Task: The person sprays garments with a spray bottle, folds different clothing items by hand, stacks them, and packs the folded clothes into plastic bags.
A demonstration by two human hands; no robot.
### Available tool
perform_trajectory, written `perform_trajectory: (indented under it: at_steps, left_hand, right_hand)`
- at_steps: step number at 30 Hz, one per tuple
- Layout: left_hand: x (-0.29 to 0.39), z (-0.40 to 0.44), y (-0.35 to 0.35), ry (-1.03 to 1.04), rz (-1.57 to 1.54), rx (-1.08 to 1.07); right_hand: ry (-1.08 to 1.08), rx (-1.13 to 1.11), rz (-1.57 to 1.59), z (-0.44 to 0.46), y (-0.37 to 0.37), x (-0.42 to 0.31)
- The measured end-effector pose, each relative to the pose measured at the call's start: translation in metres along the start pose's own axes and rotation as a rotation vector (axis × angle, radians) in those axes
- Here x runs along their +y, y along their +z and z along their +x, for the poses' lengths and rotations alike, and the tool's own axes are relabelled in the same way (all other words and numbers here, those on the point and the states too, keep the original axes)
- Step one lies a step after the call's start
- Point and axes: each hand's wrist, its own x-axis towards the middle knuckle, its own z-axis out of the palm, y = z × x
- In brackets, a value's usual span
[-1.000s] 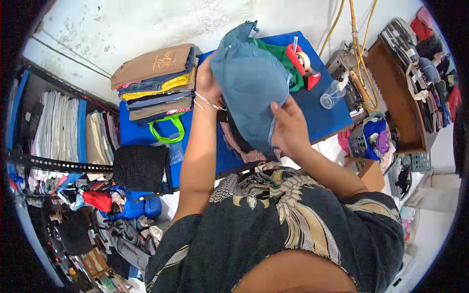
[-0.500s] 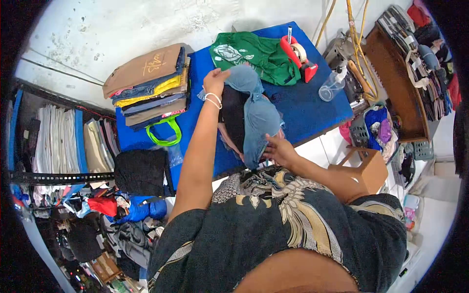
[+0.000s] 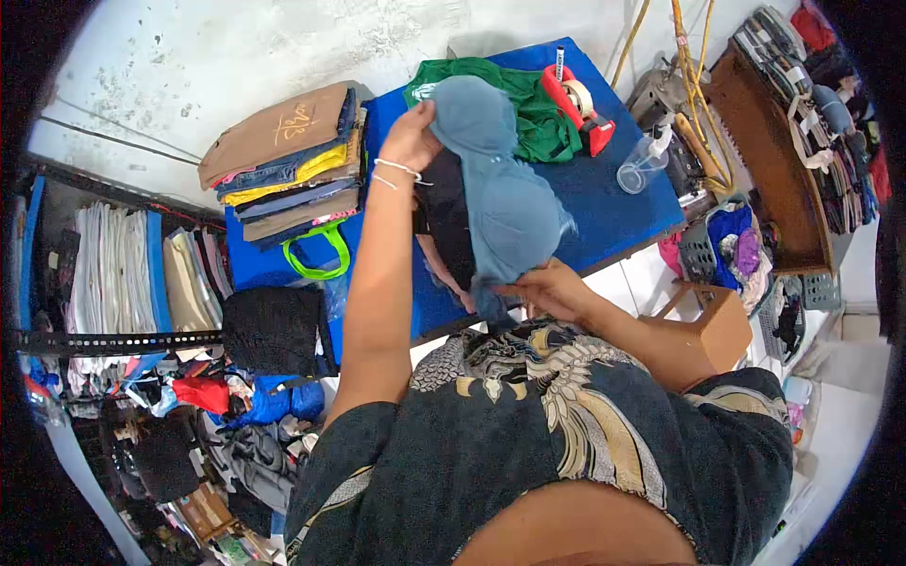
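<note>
A blue bra (image 3: 510, 203) is held up above the table, its two cups facing the camera. My left hand (image 3: 412, 137) is closed on its far end, a white bracelet at the wrist. With closed fingers, my right hand (image 3: 550, 291) grips the near end beside the lower cup. Under the bra lies dark folded clothing (image 3: 445, 212) with a pinkish edge toward me. Behind the bra, a green cloth (image 3: 533, 99) with a white print is partly covered by the upper cup.
On the blue table (image 3: 604, 212) are a stack of folded clothes (image 3: 297, 184), a lime-green handle (image 3: 342, 247), a red tape dispenser (image 3: 593, 132) and a clear pump bottle (image 3: 644, 165). A brown stool (image 3: 722, 330) stands at right; crowded shelves (image 3: 123, 344) line the left.
The bra has been raised off the dark clothing toward the camera and spread out more. Both hands moved with it, and the left still grips its far end.
</note>
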Motion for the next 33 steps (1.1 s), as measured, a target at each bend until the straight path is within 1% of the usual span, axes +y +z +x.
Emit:
perform_trajectory:
  at_steps: [1,2,4,5,6,7,9,11,13,15,16,18,19,20,21,22,23,24,26,27,28,30,31,32,33]
  left_hand:
    - [0.007,-0.004,0.004,-0.021,0.054,0.057]
    - [0.006,-0.003,-0.008,-0.023,0.052,0.058]
    - [-0.006,0.001,-0.038,-0.086,0.201,0.142]
    - [-0.015,-0.001,-0.047,-0.087,0.198,0.145]
    - [-0.024,-0.004,-0.056,-0.150,0.385,0.279]
    - [-0.029,0.000,-0.069,-0.167,0.478,0.349]
    - [-0.039,0.008,-0.093,-0.220,0.654,0.490]
    - [-0.043,0.014,-0.103,-0.105,0.388,0.410]
    - [-0.019,0.005,-0.068,-0.101,0.287,0.350]
    - [0.006,-0.002,-0.022,-0.045,0.203,0.283]
    - [0.007,0.002,-0.023,-0.043,0.202,0.288]
    - [0.013,0.017,-0.027,0.063,0.127,0.166]
    - [0.017,0.007,0.002,0.076,0.161,0.246]
    - [0.012,0.004,0.001,0.032,0.324,0.324]
    - [0.001,0.005,-0.011,-0.002,0.539,0.413]
    - [-0.010,0.008,-0.025,-0.056,0.749,0.500]
    - [-0.031,0.010,-0.050,0.006,0.967,0.543]
    - [-0.050,0.013,-0.070,0.073,1.184,0.582]
    - [-0.074,0.007,-0.094,0.355,1.384,0.653]
    - [-0.080,0.009,-0.101,0.465,1.270,0.638]
    - [-0.078,0.005,-0.094,0.453,1.274,0.632]
    - [-0.063,-0.006,-0.063,0.489,1.234,0.670]
    - [-0.057,-0.010,-0.053,0.391,1.311,0.654]
    - [-0.055,-0.014,-0.043,0.390,1.309,0.655]
    - [-0.055,-0.018,-0.032,0.491,1.485,0.748]
  right_hand:
    - [-0.042,-0.049,0.034,0.001,-0.002,0.002]
    - [-0.067,-0.038,0.079,0.008,-0.009,0.013]
    - [-0.090,-0.026,0.124,0.030,-0.036,0.041]
    - [-0.069,-0.047,0.084,0.046,-0.057,0.061]
    - [-0.049,-0.070,0.043,0.054,-0.067,0.071]
    - [-0.049,-0.074,0.041,0.054,-0.066,0.071]
    - [0.033,0.050,0.130,0.049,-0.040,0.050]
    - [0.128,0.172,0.216,0.039,-0.002,0.016]
    - [-0.144,0.152,0.060,0.037,0.021,-0.012]
    - [-0.412,0.024,0.087,0.025,0.052,-0.041]
    - [-0.455,0.031,0.032,0.025,0.041,-0.045]
    - [-0.470,0.037,0.045,0.014,0.041,-0.044]
    - [-0.487,0.047,0.055,0.007,0.041,-0.042]
    - [-0.362,0.084,-0.018,0.007,0.024,-0.030]
    - [-0.186,0.103,0.135,0.010,0.011,-0.015]
    - [-0.037,0.079,0.225,0.016,-0.011,0.011]
    - [0.114,0.067,0.314,0.021,-0.033,0.036]
    - [0.236,0.009,0.336,0.024,-0.053,0.058]
    - [0.254,0.031,0.315,0.020,-0.053,0.061]
    - [0.281,0.052,0.298,0.019,-0.053,0.063]
    - [0.330,0.117,0.314,0.017,-0.052,0.057]
    - [0.253,0.067,0.310,0.009,-0.065,0.059]
    - [0.230,0.154,0.138,-0.003,-0.056,0.045]
    - [0.231,0.155,0.137,-0.008,-0.049,0.039]
    - [-0.022,0.371,-0.243,-0.010,-0.043,0.035]
